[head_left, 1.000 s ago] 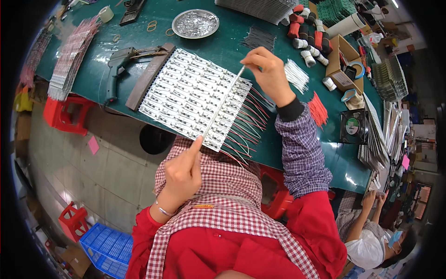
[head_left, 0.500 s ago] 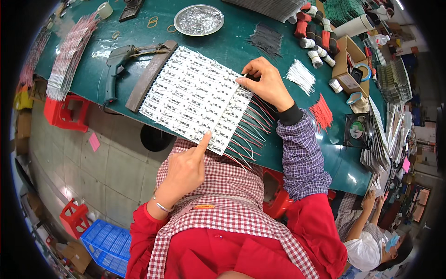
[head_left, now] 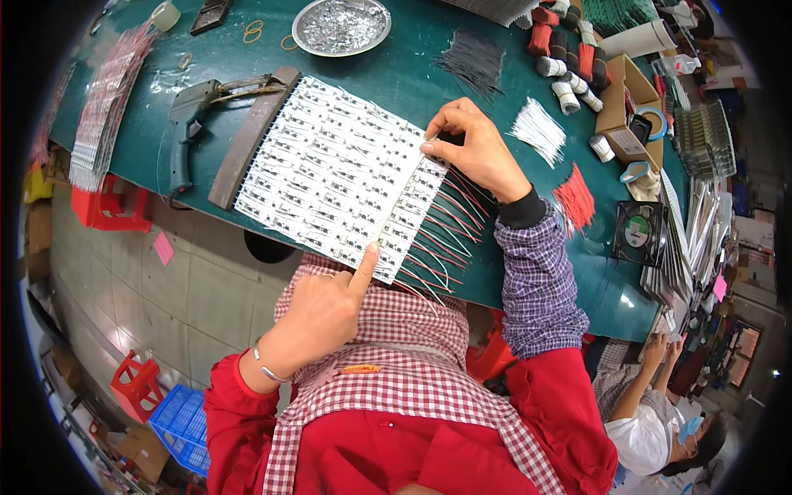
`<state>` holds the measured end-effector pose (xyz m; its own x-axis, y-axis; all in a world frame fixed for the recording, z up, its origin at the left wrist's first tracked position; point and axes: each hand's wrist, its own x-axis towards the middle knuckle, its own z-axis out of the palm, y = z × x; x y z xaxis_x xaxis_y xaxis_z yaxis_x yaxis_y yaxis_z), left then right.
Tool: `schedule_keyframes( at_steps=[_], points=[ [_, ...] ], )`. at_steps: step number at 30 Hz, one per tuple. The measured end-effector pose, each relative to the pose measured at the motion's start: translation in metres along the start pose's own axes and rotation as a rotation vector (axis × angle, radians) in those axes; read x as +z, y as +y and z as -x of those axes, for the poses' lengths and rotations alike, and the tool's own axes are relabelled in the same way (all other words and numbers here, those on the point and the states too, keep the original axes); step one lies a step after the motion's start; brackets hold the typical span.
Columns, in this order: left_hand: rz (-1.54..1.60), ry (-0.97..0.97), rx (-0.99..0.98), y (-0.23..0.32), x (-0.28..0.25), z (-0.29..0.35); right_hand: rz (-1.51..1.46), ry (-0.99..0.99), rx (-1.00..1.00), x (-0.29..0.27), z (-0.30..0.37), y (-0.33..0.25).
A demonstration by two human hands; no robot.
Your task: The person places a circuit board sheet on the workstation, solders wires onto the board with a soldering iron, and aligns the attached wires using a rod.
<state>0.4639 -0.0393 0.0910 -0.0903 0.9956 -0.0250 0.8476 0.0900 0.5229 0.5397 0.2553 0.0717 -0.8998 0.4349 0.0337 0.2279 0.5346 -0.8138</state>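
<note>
A white panel of small circuit boards (head_left: 330, 165), dotted with rows of black parts and short white wires, lies on the green table in front of me. Red and white wires (head_left: 450, 227) trail from its right side. My left hand (head_left: 318, 309) rests its outstretched index finger on the panel's near edge, other fingers curled, holding nothing. At the panel's far right corner, my right hand (head_left: 478, 153) has thumb and forefinger pinched together; what lies between them is too small to make out. A dark bar (head_left: 256, 136) lies along the panel's left side.
A glue gun (head_left: 186, 132) lies left of the bar. Beyond the panel stands a metal dish (head_left: 341, 26) of silvery bits. Black wires (head_left: 473, 62), white wires (head_left: 538, 132) and red wires (head_left: 575, 198) lie rightward, near a cardboard box (head_left: 619, 124). A co-worker (head_left: 652, 421) sits at lower right.
The view has shifted slightly, so the table's left side sits further left. My left elbow has moved outward. Both hands keep their places on the panel.
</note>
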Motion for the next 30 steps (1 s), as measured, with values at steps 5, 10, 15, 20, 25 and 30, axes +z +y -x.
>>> schedule_keyframes(
  at_steps=[5, 10, 15, 20, 25, 30],
  points=[
    [0.046, -0.099, 0.021, -0.002, -0.005, -0.006, 0.004, -0.023, -0.014, 0.0, -0.003, -0.001],
    [0.032, -0.088, 0.065, -0.006, -0.004, -0.01, 0.068, -0.057, -0.024, -0.008, -0.006, -0.005],
    [-0.004, -0.134, 0.035, -0.007, -0.017, -0.02, 0.123, 0.018, -0.227, 0.0, -0.006, 0.017],
    [-0.057, 0.01, -0.018, -0.009, -0.013, -0.052, -0.004, 0.004, -0.096, 0.013, -0.007, 0.014],
    [-0.204, -0.029, 0.006, -0.014, 0.003, -0.074, -0.008, 0.025, -0.08, 0.012, -0.005, 0.011],
    [-0.203, -0.067, 0.0, -0.014, 0.002, -0.081, -0.018, 0.032, -0.077, 0.011, -0.001, 0.012]
  ],
)
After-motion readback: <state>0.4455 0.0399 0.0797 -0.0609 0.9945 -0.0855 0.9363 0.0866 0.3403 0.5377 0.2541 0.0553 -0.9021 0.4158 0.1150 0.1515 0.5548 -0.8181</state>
